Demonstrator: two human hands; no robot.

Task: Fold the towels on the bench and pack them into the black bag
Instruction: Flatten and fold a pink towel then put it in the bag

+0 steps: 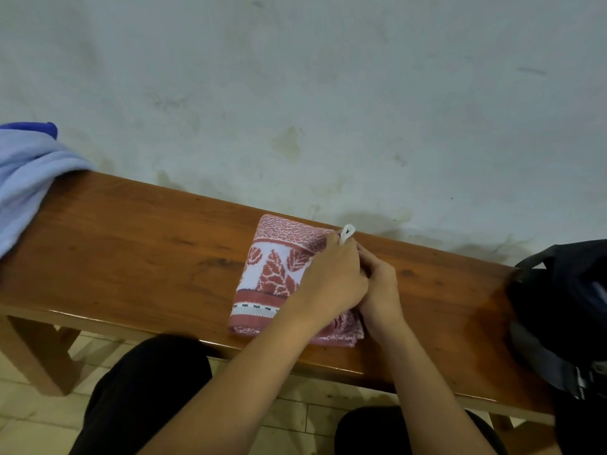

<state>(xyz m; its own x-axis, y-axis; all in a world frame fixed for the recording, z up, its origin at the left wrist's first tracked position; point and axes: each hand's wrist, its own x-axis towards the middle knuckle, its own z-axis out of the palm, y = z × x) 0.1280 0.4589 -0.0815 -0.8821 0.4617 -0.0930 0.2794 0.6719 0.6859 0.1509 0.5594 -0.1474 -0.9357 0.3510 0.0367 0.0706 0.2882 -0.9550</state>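
- blue towel (23, 182) far left, unfolded, draped over the left end of the bench (131, 257), part hanging off the front edge; a darker blue bit shows at its top
- bench is brown wood, runs left to right against a stained pale wall (295, 93); left leg visible below, tiled floor (39, 415) under it
- person's knees in black trousers (144, 389) at the bottom, close to the bench front
- red towel (272, 274) mid bench, folded into a rectangle, red and white with a leaf pattern and a striped band; lies flat, near edge close to the bench front
- left hand (331, 284) on the right part of the red towel, fingers curled, gripping the cloth at its right edge
- white loop (347, 232) sticks up at the towel's far right corner, just above the left hand's fingertips; touching or pinched, cannot tell
- right hand (377, 290) just beside the left hand, touching it, fingers curled in at the towel's right edge; looks like it grips the fold but fingertips are hidden behind the left hand
- both forearms bare, coming up from the bottom of the frame
- black bag (565, 307) on the right end of the bench, well apart from the red towel, opening faces left, grey lining and a buckle strap at its lower side; partly cut off by the frame edge
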